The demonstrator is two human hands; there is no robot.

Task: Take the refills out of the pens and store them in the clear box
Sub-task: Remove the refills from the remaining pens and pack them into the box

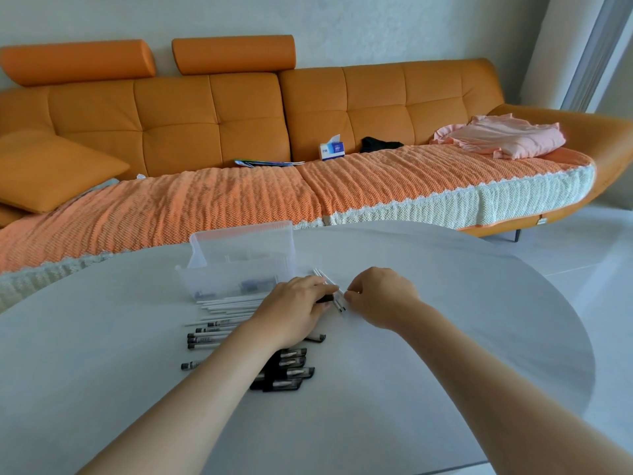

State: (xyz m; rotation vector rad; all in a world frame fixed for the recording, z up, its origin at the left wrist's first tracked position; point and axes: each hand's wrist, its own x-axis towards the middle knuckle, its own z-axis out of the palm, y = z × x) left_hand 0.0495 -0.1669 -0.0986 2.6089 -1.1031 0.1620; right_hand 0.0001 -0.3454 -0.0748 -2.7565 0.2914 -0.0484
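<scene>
On the white table (445, 303), both hands meet just right of the clear box (239, 269), which stands with its lid raised; its contents are only dark, blurred shapes behind the cloudy plastic. The left hand (294, 311) curls its fingers over a pen (323, 298), of which only a short black end shows. The right hand (380, 294) has its fingertips pinched together at a thin refill (341, 305), though the contact itself is too small to make out clearly. A few more loose refills (322, 276) slant away between the hands. Beside the box lies a row of pens (209, 332), and nearer the camera a heap of black caps (291, 371); the left forearm hides part of both. Behind stands an orange sofa (239, 108).
</scene>
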